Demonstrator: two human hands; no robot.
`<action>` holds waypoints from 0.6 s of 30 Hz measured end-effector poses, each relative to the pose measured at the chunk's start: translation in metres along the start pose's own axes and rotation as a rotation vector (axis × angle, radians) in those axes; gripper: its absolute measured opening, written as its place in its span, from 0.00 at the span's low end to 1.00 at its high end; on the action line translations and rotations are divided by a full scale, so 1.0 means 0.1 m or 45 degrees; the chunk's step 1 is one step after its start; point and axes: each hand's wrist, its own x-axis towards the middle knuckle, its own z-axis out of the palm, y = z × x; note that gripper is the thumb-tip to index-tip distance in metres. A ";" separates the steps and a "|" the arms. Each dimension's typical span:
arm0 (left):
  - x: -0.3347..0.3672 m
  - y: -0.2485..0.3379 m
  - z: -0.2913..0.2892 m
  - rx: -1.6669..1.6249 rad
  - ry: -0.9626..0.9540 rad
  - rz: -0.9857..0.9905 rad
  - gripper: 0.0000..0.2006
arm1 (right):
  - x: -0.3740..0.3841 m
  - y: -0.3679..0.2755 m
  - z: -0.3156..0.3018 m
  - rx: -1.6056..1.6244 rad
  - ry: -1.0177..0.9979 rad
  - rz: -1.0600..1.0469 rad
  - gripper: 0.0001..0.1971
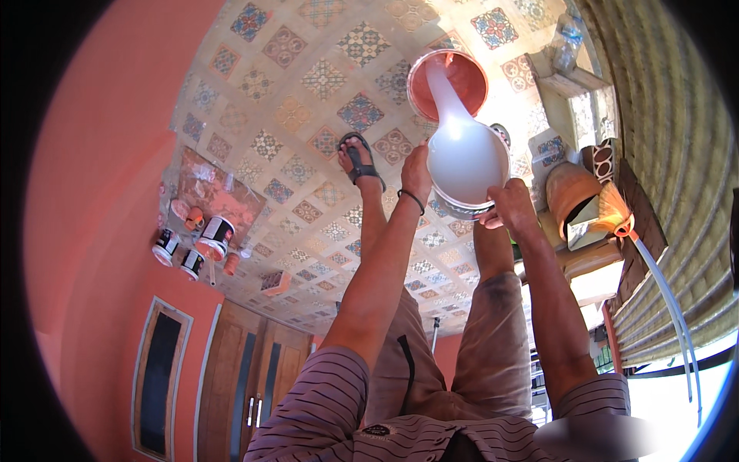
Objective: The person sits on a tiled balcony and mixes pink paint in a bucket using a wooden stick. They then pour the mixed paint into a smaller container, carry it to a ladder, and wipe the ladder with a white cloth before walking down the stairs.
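Note:
Both my hands hold a white bucket (pixel 456 206) tipped away from me. It is full of a smooth white liquid (pixel 466 163) that looks like paint. My left hand (pixel 416 175) grips its left side, and my right hand (pixel 509 204) is closed on the near right rim. From the far lip a wide white stream runs down into a second bucket (pixel 479 71), which stands on the floor just beyond. That one has a reddish-pink stained inside; the level of what it holds is hard to make out.
Patterned tiles (pixel 360 112) cover the floor, my sandalled foot (pixel 358 158) on them. At left, paint cans (pixel 215 237) stand beside a stained sheet (pixel 208 185). At right are a clay pot (pixel 571 189), an orange broom (pixel 613 212), a plastic bottle (pixel 568 46) and corrugated sheeting (pixel 654 115).

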 end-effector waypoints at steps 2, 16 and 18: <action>0.02 0.02 0.00 0.020 -0.010 -0.003 0.28 | 0.03 -0.02 0.00 -0.020 0.050 -0.067 0.20; -0.05 0.16 0.00 0.070 0.034 -0.057 0.28 | 0.31 0.20 -0.06 -0.367 -0.023 -0.268 0.20; -0.08 0.21 0.00 0.056 0.029 -0.069 0.28 | 0.33 0.21 -0.09 -0.500 -0.039 -0.282 0.19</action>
